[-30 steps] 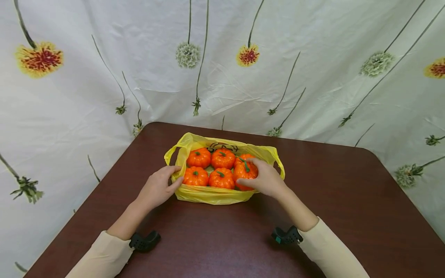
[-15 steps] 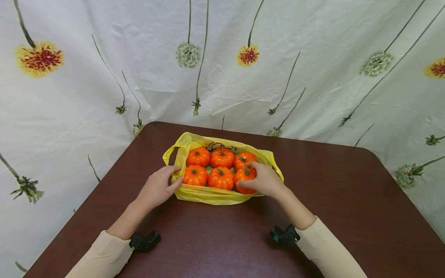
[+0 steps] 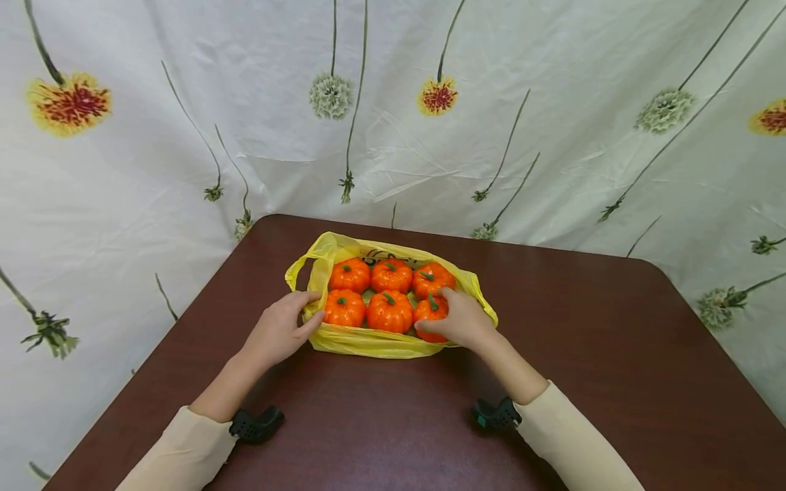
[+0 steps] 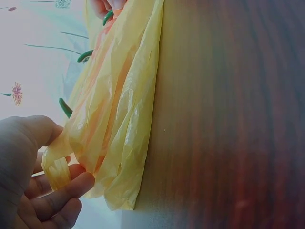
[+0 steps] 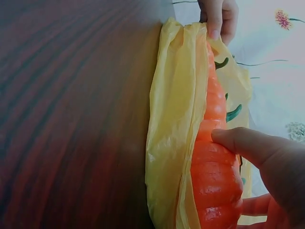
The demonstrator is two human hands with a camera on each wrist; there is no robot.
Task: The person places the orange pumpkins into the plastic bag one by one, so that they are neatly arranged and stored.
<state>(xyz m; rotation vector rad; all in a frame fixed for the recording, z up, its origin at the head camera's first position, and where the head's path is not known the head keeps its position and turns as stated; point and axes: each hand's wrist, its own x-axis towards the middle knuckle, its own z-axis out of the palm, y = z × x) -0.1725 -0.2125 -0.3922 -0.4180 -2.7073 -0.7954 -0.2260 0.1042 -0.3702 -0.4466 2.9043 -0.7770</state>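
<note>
A yellow plastic bag [image 3: 374, 344] stands on the table, its mouth wide and facing up. Inside sit several small orange toy pumpkins [image 3: 389, 312] with green stems, in two rows. My left hand [image 3: 279, 331] holds the bag's left edge near a handle loop, thumb on one side and fingers on the other [image 4: 57, 195]. At the front right corner of the bag, my right hand [image 3: 463, 319] grips a pumpkin [image 5: 214, 186], thumb on its left side. That pumpkin is low in the bag, level with the others; the hand partly covers it.
The dark reddish-brown table [image 3: 381, 423] extends around the bag on every side. Behind and left of it hangs a white cloth [image 3: 258, 88] printed with flowers. Black straps with camera mounts [image 3: 254, 426] sit on both wrists.
My right hand has brought its pumpkin toward me and down into the front row, uncovering the back right pumpkin. The bag's right side has shifted slightly left. My left hand stays put.
</note>
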